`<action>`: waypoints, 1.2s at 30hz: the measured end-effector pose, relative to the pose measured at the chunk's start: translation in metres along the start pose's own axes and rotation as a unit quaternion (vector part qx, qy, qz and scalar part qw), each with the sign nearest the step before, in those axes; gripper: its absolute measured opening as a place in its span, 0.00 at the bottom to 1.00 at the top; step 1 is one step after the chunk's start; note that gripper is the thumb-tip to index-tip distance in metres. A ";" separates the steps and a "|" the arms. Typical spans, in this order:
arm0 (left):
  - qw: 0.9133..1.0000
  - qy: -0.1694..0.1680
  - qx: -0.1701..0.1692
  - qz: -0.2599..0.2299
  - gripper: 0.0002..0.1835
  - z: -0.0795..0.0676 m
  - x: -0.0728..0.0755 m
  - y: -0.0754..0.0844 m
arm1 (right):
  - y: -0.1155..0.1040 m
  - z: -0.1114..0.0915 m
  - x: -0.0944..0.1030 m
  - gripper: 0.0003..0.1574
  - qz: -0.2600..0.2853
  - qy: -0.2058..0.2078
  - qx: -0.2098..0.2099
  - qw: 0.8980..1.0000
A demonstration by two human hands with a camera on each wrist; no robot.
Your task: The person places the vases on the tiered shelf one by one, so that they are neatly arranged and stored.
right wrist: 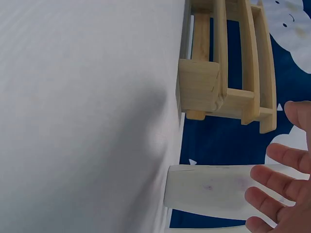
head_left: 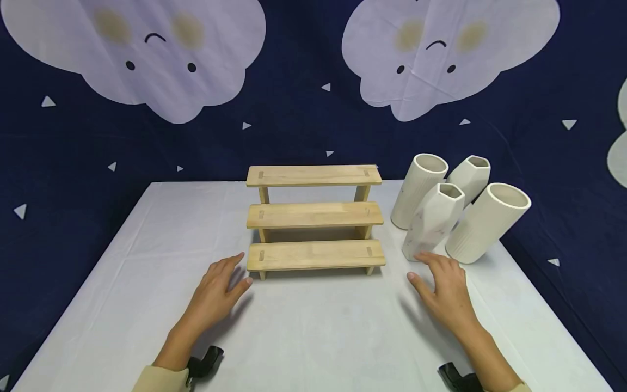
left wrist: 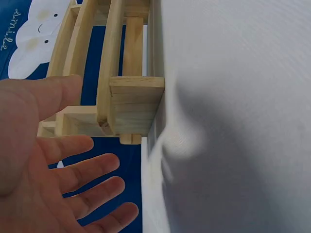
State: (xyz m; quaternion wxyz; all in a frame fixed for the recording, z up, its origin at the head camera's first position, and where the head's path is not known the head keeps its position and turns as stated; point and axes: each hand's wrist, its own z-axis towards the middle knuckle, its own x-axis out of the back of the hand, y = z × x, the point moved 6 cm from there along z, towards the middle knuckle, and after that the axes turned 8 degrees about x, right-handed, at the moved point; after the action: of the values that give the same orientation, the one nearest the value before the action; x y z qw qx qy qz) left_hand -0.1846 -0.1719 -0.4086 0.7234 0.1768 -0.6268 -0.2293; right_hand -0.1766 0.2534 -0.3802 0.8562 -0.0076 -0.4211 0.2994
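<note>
A three-step wooden shelf [head_left: 315,215] stands at the middle of the table's far half. My left hand [head_left: 214,290] hovers by its front left corner, fingers spread and holding nothing; the left wrist view shows the same spread fingers [left wrist: 97,165] beside the shelf's end. To the right stand several white vases: a faceted one [head_left: 433,224] in front, another faceted one [head_left: 470,175] behind, and two ribbed round ones, left [head_left: 416,193] and right [head_left: 485,226]. My right hand [head_left: 446,290] is just before the front faceted vase, its fingers relaxed and overlapping the base in the head view.
A white cloth covers the table [head_left: 313,337]. Behind it hangs a dark blue curtain [head_left: 294,109] with clouds and small triangles. The right ribbed vase stands near the table's right edge.
</note>
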 end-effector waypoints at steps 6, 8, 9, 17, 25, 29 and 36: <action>0.999 0.000 0.003 -0.051 0.31 0.010 -0.001 -0.003 | 0.005 0.001 0.002 0.22 0.034 0.019 -0.028 0.999; 0.998 0.001 0.004 -0.063 0.31 0.012 0.000 -0.003 | 0.007 0.001 0.004 0.21 0.039 0.026 -0.041 0.998; 0.998 0.000 0.005 -0.067 0.30 0.014 0.000 -0.004 | 0.009 0.001 0.004 0.21 0.041 0.031 -0.047 0.998; 0.994 -0.005 0.022 -0.110 0.26 0.023 -0.002 -0.008 | 0.021 -0.001 0.007 0.20 0.053 0.063 -0.107 0.991; 0.989 -0.022 0.036 -0.141 0.25 0.029 -0.005 -0.011 | 0.031 -0.002 0.007 0.24 0.079 0.084 -0.153 0.981; 0.986 -0.033 0.041 -0.157 0.25 0.032 -0.008 -0.013 | 0.036 -0.001 0.007 0.28 0.090 0.100 -0.174 0.976; 0.977 -0.055 0.063 -0.194 0.27 0.035 -0.013 -0.019 | 0.044 0.002 0.006 0.35 0.114 0.121 -0.212 0.963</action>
State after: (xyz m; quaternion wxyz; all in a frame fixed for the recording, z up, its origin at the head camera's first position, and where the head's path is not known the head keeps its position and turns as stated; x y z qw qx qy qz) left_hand -0.2231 -0.1797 -0.4239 0.6170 0.3276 -0.6327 -0.3343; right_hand -0.1979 0.2924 -0.3860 0.8399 -0.2729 -0.3647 0.2953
